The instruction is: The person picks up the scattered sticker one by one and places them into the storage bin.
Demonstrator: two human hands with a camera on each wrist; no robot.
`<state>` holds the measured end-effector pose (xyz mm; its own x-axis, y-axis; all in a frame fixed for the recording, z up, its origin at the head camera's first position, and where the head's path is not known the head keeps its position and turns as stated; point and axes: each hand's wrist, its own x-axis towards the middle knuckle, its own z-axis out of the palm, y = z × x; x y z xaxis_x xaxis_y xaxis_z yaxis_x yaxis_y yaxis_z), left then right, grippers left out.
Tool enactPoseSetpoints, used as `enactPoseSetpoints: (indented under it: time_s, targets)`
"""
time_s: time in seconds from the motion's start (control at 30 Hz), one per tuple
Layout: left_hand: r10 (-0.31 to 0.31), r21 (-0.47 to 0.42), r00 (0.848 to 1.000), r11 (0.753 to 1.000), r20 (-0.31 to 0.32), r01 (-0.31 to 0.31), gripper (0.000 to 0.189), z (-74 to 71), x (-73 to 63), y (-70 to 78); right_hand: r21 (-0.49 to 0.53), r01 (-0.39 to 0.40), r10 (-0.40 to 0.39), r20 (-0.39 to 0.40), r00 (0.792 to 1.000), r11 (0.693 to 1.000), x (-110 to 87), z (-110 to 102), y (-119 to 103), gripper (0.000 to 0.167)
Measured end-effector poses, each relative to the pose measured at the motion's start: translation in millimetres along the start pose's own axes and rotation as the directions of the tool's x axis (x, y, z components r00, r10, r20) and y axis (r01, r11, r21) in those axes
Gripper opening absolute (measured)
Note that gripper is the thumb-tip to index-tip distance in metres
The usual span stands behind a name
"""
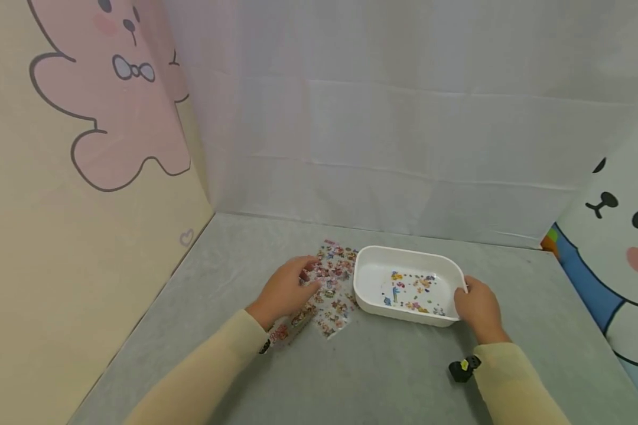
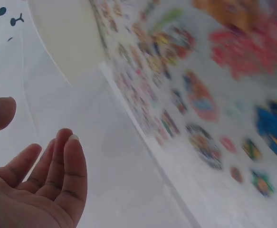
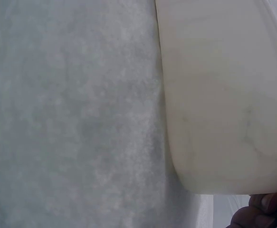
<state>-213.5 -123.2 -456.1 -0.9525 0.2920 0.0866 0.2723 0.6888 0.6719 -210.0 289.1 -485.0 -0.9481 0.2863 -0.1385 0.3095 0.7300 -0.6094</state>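
A white plastic tray [image 1: 371, 279] with rounded corners sits on the table, small colourful stickers [image 1: 414, 292] scattered over its floor. My right hand [image 1: 479, 308] grips the tray's right end, thumb over the rim. In the right wrist view the tray's outer wall [image 3: 224, 104] fills the right side, with some fingers [image 3: 257, 216] at its corner. To the tray's left lie clear sticker sheets [image 1: 336, 295] printed with small colourful figures. My left hand [image 1: 286, 290] is over their left edge, thumb and fingers apart, nothing between them; the left wrist view shows the same loosely bent fingers [image 2: 74, 175].
A grey cloth-like cover lies over the table [image 1: 383, 378]. White sheeting [image 1: 404, 147] hangs along the back edge, a cream wall panel with a pink bear [image 1: 133, 118] stands at the left, and another cartoon panel [image 1: 627, 283] at the right.
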Motion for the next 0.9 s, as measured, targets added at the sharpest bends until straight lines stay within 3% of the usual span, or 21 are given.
enactPoseSetpoints:
  time_s: [0.17,0.3,0.5,0.63,0.9]
  targets:
    - [-0.014,0.129,1.0,0.992,-0.013,0.015,0.054,-13.7,-10.7,-17.8,0.006,0.007,-0.007,-0.002,1.0,1.0,-0.5,0.5,-0.1,0.053]
    - [0.026,0.28,1.0,0.96,-0.009,-0.023,0.052,-18.5,-13.8,-34.3,-0.001,0.015,-0.015,-0.004,1.0,1.0,-1.3,0.2,0.7,0.053]
    - [0.147,0.464,0.989,0.875,0.02,-0.139,0.057,-20.7,-15.7,-54.1,-0.008,0.027,-0.027,-0.005,1.0,1.0,-1.8,0.3,1.8,0.053]
    - [0.175,0.546,0.982,0.817,0.069,-0.184,0.058,-19.5,-17.7,-62.8,-0.005,0.022,-0.022,-0.003,1.0,1.0,-2.3,0.6,1.5,0.052]
    - [0.279,0.629,0.95,0.715,0.143,-0.305,0.036,-13.0,-18.2,-77.1,-0.024,0.005,-0.005,0.0,1.0,1.0,-2.0,-0.4,-1.2,0.053]
